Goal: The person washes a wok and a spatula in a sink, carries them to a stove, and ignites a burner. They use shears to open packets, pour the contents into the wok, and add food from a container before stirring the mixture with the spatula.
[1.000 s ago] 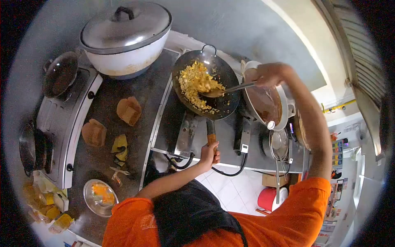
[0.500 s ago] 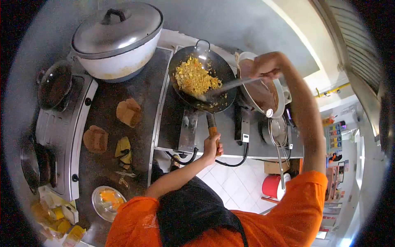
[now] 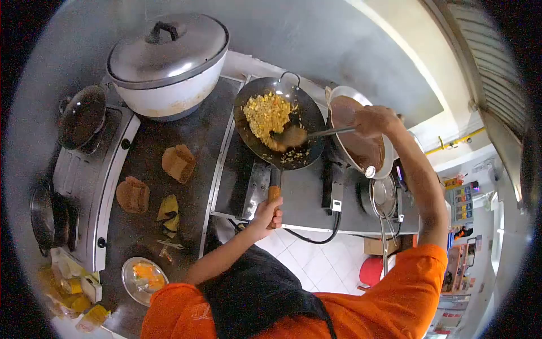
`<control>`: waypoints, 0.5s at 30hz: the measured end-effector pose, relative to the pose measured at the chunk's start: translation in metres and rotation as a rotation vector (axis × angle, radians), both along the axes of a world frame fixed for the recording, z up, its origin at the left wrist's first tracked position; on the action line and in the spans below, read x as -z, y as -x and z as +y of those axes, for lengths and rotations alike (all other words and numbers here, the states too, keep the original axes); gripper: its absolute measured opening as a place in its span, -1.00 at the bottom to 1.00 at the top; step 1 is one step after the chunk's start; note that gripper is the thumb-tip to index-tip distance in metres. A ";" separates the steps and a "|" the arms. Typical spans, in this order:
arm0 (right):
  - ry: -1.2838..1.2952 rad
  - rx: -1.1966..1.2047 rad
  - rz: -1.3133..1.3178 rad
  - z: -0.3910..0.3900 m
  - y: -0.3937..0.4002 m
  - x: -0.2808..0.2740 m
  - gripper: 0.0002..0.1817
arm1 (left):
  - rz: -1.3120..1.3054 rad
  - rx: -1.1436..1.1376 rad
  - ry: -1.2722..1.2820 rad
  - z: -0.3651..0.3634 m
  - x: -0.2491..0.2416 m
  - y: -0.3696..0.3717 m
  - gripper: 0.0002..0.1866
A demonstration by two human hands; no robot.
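Note:
My left hand [image 3: 267, 216] is closed around the wooden handle of a dark wok [image 3: 307, 104], which sits over a burner. Yellow fried rice [image 3: 265, 116] with egg-like bits lies mostly in the wok's left half, with loose grains near its lower rim. In my right hand [image 3: 377, 121] is the long handle of a wok spatula [image 3: 292, 137], its broad head down in the wok against the rice. My right hand hovers over a wide pot [image 3: 389, 158] of brown sauce just right of the wok.
A large lidded pot [image 3: 169, 85] stands at the back left. Small pans [image 3: 82, 116] rest on a white gas stove [image 3: 90, 186] at left. Brown pads [image 3: 178, 164], a plate of orange pieces [image 3: 131, 291] and a strainer [image 3: 384, 195] lie about.
The spatula head has swung down to the right of the rice and now shows its broad face. The left hand and wok handle have shifted left and lower in view.

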State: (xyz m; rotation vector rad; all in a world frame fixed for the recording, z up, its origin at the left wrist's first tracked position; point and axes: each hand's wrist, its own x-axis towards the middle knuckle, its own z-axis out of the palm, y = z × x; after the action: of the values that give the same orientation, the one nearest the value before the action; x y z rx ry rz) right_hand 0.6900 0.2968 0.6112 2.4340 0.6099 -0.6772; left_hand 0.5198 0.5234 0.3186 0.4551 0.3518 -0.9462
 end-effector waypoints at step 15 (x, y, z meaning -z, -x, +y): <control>0.180 -0.362 -0.610 -0.065 -0.075 0.025 -0.80 | -0.038 0.038 -0.049 0.004 0.003 -0.001 -0.78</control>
State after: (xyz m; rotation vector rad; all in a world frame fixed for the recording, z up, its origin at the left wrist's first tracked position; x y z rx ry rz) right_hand 0.7648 0.2314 0.5859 2.1188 0.6668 0.1544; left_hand 0.5208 0.5276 0.3154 0.5251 0.3336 -0.9665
